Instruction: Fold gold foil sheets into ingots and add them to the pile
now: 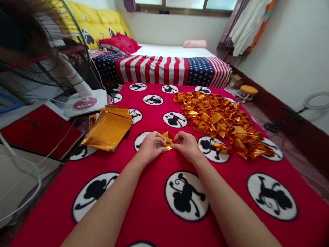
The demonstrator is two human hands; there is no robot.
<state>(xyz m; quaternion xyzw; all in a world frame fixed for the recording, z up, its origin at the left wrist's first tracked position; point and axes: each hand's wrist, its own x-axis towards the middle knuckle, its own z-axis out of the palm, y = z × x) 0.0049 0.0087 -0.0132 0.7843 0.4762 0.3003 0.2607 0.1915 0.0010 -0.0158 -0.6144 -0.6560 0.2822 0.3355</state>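
A small piece of gold foil paper [168, 140], partly folded, is held between my two hands just above the red cloth. My left hand [152, 145] pinches its left side with thumb and fingers. On the other side, my right hand [187, 145] grips the right edge in a pinch. Fingers cover much of the paper, so its full shape is hidden. To the left lies a stack of flat gold foil sheets [109, 128]. A heap of folded gold foil pieces [218, 115] spreads over the right side, and one loose folded piece [221, 148] lies nearest my right hand.
The red cloth with monkey circles [151, 192] covers the surface before me. A standing fan [84, 99] is at the left, close to the sheets. Behind are a bed [164, 70] and, at the right, a yellow stool [248, 90] and a ring-shaped stand [295, 113].
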